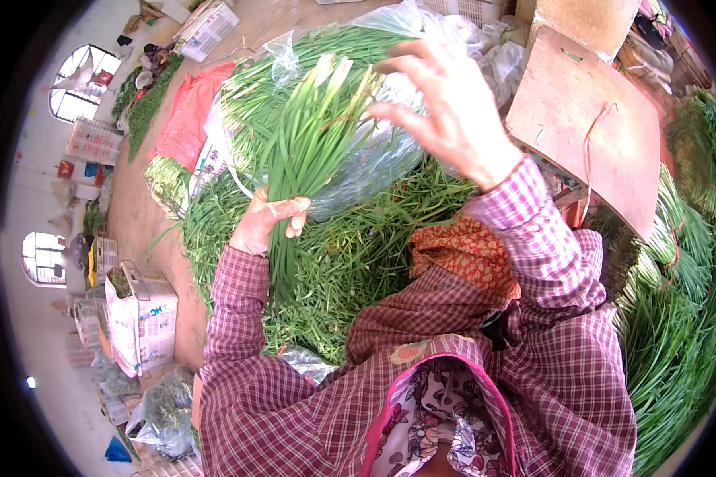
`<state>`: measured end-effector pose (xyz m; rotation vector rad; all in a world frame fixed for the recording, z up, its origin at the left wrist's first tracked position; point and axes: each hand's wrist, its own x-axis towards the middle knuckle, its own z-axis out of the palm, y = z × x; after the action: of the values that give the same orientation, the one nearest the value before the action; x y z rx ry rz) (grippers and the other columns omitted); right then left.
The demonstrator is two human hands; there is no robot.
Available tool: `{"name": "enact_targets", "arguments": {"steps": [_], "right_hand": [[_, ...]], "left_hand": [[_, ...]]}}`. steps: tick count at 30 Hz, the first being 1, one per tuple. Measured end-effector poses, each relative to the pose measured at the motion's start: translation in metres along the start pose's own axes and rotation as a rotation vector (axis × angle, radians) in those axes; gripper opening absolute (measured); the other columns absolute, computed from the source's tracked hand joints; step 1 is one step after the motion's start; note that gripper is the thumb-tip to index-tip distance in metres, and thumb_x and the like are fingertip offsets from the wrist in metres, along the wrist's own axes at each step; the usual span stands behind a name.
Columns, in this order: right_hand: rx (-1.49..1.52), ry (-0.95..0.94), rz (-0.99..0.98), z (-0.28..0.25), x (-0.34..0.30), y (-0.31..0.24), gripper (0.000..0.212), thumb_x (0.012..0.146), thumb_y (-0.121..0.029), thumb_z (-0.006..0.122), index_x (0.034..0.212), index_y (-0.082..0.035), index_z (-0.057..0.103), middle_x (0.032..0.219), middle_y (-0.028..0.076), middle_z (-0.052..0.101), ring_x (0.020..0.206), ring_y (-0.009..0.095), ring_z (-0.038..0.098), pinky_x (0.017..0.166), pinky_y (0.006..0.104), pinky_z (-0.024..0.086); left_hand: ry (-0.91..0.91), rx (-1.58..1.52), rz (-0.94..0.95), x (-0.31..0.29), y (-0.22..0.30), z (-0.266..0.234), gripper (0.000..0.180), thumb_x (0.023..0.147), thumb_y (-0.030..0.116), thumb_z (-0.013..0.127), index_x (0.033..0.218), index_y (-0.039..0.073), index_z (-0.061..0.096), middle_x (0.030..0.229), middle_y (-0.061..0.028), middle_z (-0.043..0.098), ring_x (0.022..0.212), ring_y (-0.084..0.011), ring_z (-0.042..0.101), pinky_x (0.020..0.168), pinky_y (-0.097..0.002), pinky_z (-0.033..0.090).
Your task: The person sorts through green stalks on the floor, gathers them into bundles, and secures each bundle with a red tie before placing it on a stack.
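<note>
My left hand [272,219] is closed around the middle of a bunch of green chives [306,143], whose pale root ends point up and away from me while the leaf tips hang below the fist. Beside the pale ends is my right hand [445,107], its thumb and fingers apart with nothing visible between them; a slight touch on the outermost stalks cannot be ruled out. Behind the bunch lies a large heap of chives [247,99] on clear plastic sheeting [382,171]. Loose leaves and trimmings [326,278] cover the floor in front of my knees.
To my right, tied bundles of chives [672,342] are stacked beside a tilted reddish board [585,119]. At left stand a white carton [143,318] and a clear bag of greens [167,409]. A red plastic bag [191,115] borders the heap. Another carton [207,32] stands farther back.
</note>
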<state>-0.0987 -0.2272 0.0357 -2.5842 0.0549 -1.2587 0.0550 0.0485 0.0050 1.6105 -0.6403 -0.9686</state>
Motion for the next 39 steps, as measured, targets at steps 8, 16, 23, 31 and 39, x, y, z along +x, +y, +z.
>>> {"name": "enact_targets", "arguments": {"steps": [8,16,23,31,39], "right_hand": [[-0.012,0.01,0.05,0.039,-0.006,-0.013,0.037,0.082,-0.043,0.068,0.092,-0.007,0.072,0.117,0.011,0.06,0.113,0.028,0.05,0.101,0.0454,0.034],[-0.297,-0.031,0.292,0.014,-0.017,0.068,0.019,0.091,-0.027,0.06,0.097,-0.01,0.067,0.089,0.007,0.062,0.086,0.02,0.061,0.088,0.0436,0.042],[0.223,-0.057,0.355,-0.006,-0.013,0.051,0.038,0.09,-0.046,0.061,0.101,-0.011,0.069,0.103,0.011,0.069,0.099,0.023,0.064,0.088,0.0391,0.05],[0.781,-0.352,0.471,0.0,0.005,0.02,0.049,0.087,-0.039,0.07,0.12,-0.003,0.064,0.116,0.011,0.064,0.114,0.02,0.056,0.099,0.0364,0.042],[1.094,-0.124,0.55,0.015,-0.004,0.022,0.034,0.09,-0.027,0.064,0.119,-0.01,0.066,0.118,0.009,0.065,0.114,0.02,0.057,0.103,0.0387,0.04]], "left_hand": [[-0.023,0.007,0.057,0.002,0.005,0.018,0.019,0.08,0.014,0.072,0.091,-0.001,0.068,0.067,-0.0058,0.063,0.056,-0.0127,0.059,0.046,-0.0235,0.045],[-0.007,0.029,0.054,-0.008,-0.002,0.006,0.017,0.081,0.011,0.072,0.091,-0.002,0.069,0.073,-0.0068,0.066,0.061,-0.0119,0.062,0.047,-0.0229,0.046],[0.025,0.071,0.066,-0.009,-0.004,0.001,0.019,0.08,0.011,0.072,0.093,-0.002,0.069,0.078,-0.0086,0.069,0.063,-0.0117,0.063,0.048,-0.0228,0.046],[-0.025,0.129,0.066,-0.003,0.002,0.007,0.029,0.08,0.01,0.072,0.106,-0.003,0.067,0.083,-0.0086,0.07,0.064,-0.0104,0.063,0.05,-0.0219,0.048],[-0.048,0.12,0.059,-0.001,0.002,0.015,0.023,0.079,0.012,0.073,0.098,-0.001,0.069,0.08,-0.0074,0.068,0.062,-0.0126,0.063,0.048,-0.0227,0.047]]}}
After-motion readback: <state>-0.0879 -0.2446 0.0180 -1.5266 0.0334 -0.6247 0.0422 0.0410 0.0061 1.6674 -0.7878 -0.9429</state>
